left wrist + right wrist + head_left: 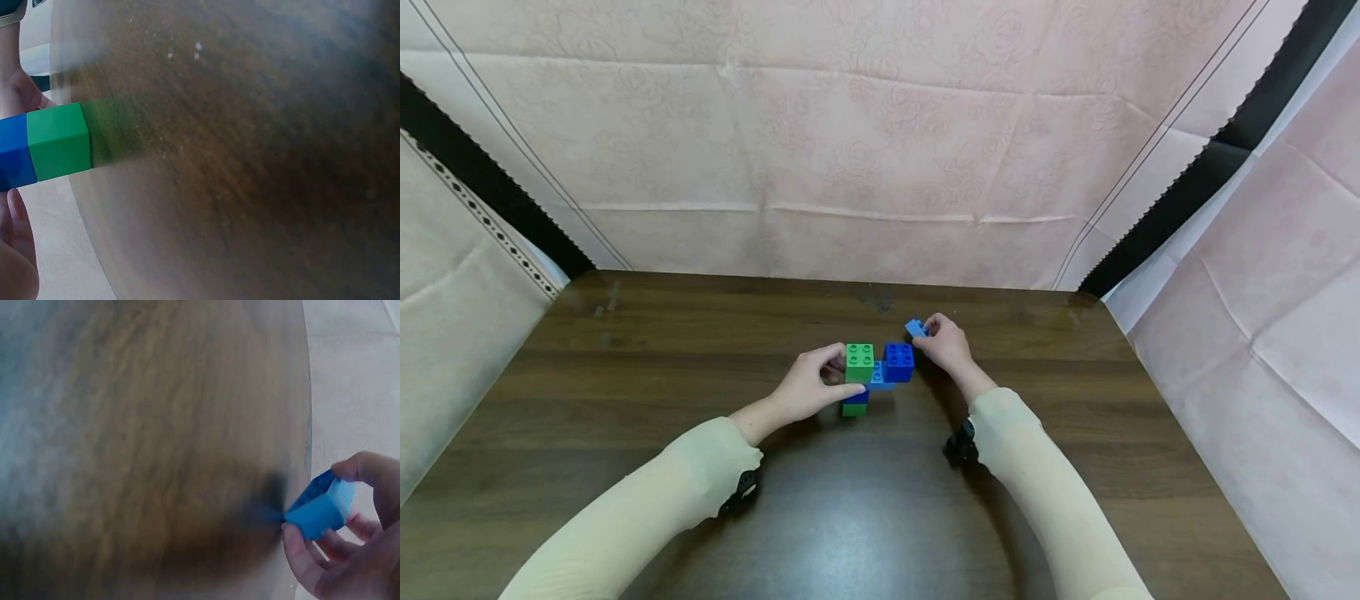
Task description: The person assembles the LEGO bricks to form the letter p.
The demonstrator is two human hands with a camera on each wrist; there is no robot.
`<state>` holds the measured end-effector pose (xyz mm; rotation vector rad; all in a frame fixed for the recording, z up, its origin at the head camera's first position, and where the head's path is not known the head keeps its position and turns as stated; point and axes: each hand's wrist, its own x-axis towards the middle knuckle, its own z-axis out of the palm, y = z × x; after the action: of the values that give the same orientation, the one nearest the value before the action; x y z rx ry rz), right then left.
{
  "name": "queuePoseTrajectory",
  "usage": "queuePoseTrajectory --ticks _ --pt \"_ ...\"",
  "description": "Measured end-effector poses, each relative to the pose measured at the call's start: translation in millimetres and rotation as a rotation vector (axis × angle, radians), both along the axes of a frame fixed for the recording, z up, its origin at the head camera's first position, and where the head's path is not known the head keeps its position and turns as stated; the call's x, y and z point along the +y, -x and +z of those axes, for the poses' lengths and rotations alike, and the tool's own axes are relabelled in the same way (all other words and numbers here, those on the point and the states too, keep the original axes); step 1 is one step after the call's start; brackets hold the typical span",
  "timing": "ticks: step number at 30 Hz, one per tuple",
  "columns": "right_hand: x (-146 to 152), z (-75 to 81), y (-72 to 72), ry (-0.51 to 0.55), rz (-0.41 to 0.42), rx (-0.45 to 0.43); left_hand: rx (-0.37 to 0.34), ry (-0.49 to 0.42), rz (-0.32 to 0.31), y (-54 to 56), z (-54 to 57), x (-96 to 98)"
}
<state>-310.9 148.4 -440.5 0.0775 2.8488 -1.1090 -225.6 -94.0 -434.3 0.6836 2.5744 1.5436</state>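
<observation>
A stack of toy building blocks point(860, 363) stands upright on the table, green on top, with blue and green blocks beneath. From its right side juts a light blue block point(880, 377) that carries a dark blue block point(898, 362). My left hand point(805, 385) grips the stack from the left, thumb in front. In the left wrist view the lowest green block point(61, 142) shows below a blue one. Behind and right of the stack, my right hand point(946, 343) pinches a loose light blue block point(320, 509), held tilted and apart from the stack.
The brown wooden table point(700, 317) extends around both hands. A pale patterned cloth point(850, 150) hangs behind its far edge, with more cloth at both sides. Dark bands point(1195, 183) run along the cloth's corners.
</observation>
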Motion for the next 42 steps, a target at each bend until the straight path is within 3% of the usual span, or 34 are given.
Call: queuePoseTrajectory --ticks 14,21,28,33,42 --pt "12 3.6 -3.6 0.272 0.060 -0.066 0.003 -0.001 0.006 -0.3 -1.3 0.9" --pt "19 6.6 -4.2 0.280 0.015 -0.009 -0.009 -0.005 0.002 -1.3 -0.5 1.6" --pt "25 10.3 -4.4 0.354 -0.007 0.019 -0.008 0.001 0.005 -1.0 0.3 1.9" --pt "27 15.5 -5.9 0.384 0.005 0.020 -0.004 -0.004 0.004 -0.9 0.8 1.6" --pt "27 34.4 -15.7 0.339 0.058 0.082 -0.010 -0.005 0.014 -2.9 2.2 1.4"
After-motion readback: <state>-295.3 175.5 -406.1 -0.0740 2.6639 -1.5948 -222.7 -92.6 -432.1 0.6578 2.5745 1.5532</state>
